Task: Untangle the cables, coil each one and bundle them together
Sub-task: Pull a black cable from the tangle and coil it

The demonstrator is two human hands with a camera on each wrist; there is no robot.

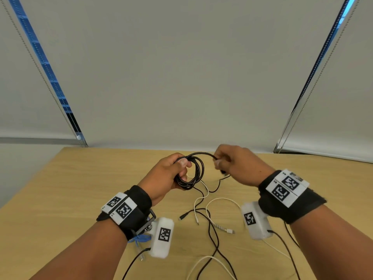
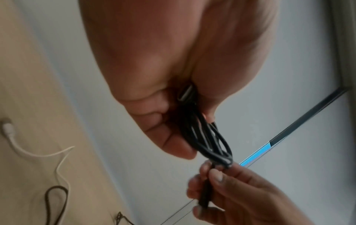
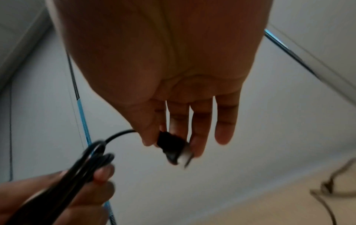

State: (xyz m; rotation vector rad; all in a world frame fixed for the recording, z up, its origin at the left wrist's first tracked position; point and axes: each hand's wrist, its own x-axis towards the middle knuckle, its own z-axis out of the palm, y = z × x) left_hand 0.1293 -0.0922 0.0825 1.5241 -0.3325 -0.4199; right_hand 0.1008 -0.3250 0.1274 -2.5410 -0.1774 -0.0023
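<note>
My left hand [image 1: 177, 170] grips a black cable coil [image 1: 190, 172] of several loops above the wooden table [image 1: 80, 188]. The same coil [image 2: 208, 137] runs between my left thumb and fingers in the left wrist view. My right hand [image 1: 222, 161] pinches the black cable's free end, a USB plug [image 3: 173, 150] with a silver tip, just right of the coil. A white cable [image 1: 220, 201] and another black cable [image 1: 212, 229] lie loosely crossed on the table below both hands.
A second white cable [image 1: 210, 259] curves near the table's front edge. Grey roller blinds [image 1: 181, 67] with bead chains hang behind the table. Black leads run from the wrist cameras [image 1: 161, 237] down off the front.
</note>
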